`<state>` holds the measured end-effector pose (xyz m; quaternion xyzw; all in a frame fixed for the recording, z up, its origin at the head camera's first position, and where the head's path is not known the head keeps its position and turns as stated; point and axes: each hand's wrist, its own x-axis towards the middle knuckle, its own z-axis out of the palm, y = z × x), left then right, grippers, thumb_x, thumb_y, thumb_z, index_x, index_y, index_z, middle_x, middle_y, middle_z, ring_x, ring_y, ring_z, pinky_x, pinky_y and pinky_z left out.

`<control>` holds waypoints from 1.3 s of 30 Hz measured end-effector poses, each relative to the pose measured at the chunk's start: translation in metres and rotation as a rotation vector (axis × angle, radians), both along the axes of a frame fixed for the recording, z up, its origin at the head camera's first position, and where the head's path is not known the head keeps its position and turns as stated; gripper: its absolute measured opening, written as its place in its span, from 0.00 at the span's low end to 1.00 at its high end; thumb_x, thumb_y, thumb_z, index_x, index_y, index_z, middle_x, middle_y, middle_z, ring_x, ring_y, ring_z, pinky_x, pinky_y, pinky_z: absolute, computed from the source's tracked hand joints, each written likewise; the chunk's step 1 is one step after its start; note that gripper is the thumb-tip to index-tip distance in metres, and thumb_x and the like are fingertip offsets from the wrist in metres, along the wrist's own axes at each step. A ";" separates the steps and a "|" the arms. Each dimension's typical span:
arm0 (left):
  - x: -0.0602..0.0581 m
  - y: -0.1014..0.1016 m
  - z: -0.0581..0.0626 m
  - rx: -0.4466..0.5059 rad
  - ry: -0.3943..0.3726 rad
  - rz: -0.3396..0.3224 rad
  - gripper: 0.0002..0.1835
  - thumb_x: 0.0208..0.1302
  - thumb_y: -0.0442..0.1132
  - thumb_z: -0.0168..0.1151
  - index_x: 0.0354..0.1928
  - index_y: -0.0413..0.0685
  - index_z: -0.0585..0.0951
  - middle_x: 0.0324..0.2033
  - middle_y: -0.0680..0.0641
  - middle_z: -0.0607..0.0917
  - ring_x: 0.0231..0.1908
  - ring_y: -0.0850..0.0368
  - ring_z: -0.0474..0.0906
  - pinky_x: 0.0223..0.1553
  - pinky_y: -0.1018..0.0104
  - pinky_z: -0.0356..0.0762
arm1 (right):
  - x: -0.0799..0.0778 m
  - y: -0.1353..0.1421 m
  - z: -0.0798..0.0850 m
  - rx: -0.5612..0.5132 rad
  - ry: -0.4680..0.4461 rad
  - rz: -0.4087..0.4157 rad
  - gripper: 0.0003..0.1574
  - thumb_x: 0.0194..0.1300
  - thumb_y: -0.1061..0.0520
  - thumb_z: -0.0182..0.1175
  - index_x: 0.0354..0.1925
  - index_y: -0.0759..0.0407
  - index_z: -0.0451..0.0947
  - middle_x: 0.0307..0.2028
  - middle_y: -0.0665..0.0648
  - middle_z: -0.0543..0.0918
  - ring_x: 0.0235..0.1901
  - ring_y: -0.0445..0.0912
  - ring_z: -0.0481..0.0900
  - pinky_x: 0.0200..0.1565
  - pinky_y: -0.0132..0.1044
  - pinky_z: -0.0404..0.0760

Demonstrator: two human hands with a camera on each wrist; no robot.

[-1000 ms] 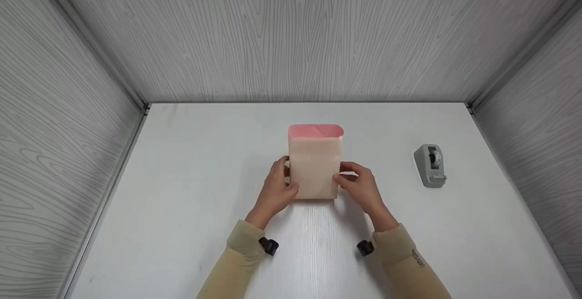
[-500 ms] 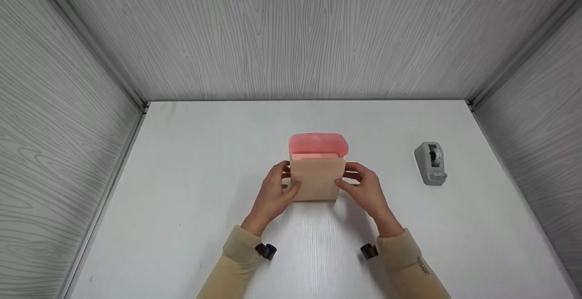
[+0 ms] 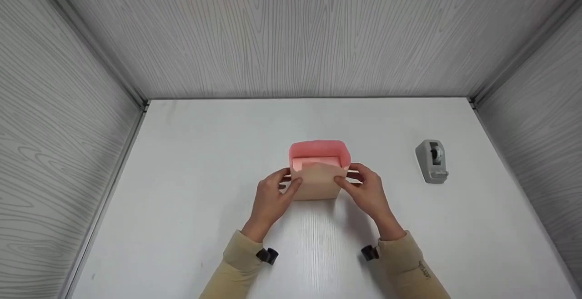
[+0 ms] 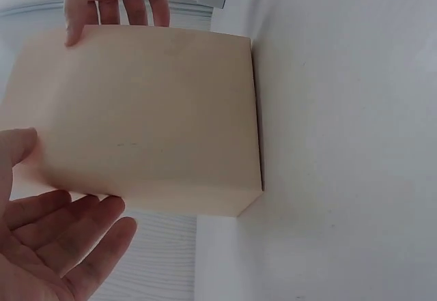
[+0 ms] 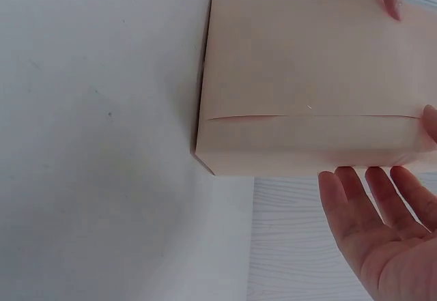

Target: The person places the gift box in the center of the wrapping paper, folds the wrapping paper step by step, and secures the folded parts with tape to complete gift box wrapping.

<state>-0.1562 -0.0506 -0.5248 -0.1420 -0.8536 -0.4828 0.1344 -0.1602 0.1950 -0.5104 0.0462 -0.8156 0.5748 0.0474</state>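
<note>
A pale peach paper bag point(image 3: 317, 185) with a pink inside stands on the white table, its mouth spread wide and facing up toward the head camera. My left hand point(image 3: 269, 200) grips its left side, thumb on the near face and fingers along the side. On the opposite side my right hand point(image 3: 369, 194) holds the bag the same way. A long seam in the paper point(image 5: 311, 116) shows in the right wrist view, running near the right-hand edge. The bag's far face is hidden from the wrist views.
A grey tape dispenser point(image 3: 432, 161) with a roll in it stands to the right on the white table point(image 3: 191, 153). Grey wood-grain panels point(image 3: 291, 35) enclose the table at the back and both sides.
The bag's mouth has tipped toward the head camera, so more of the pink inside shows and the near face looks shorter. Both hands keep their hold on the sides.
</note>
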 end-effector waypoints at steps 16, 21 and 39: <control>-0.004 0.013 0.005 -0.021 -0.033 0.159 0.16 0.63 0.47 0.67 0.42 0.40 0.85 0.30 0.49 0.87 0.28 0.61 0.81 0.32 0.66 0.80 | -0.001 -0.015 0.004 0.102 0.016 -0.143 0.14 0.57 0.55 0.72 0.30 0.60 0.77 0.32 0.54 0.81 0.38 0.48 0.81 0.38 0.40 0.81; -0.008 0.016 0.007 -0.044 0.001 0.215 0.13 0.64 0.44 0.65 0.36 0.39 0.85 0.21 0.51 0.84 0.21 0.63 0.77 0.24 0.67 0.77 | -0.004 -0.021 0.002 0.180 0.104 -0.210 0.20 0.59 0.54 0.69 0.21 0.57 0.69 0.25 0.54 0.79 0.31 0.48 0.79 0.31 0.40 0.74; -0.016 0.020 0.016 -0.167 0.080 0.268 0.19 0.64 0.39 0.62 0.14 0.47 0.74 0.11 0.54 0.71 0.14 0.62 0.63 0.17 0.67 0.60 | -0.012 -0.030 0.006 0.222 0.046 -0.274 0.22 0.63 0.52 0.63 0.20 0.56 0.64 0.18 0.52 0.68 0.21 0.45 0.66 0.22 0.38 0.63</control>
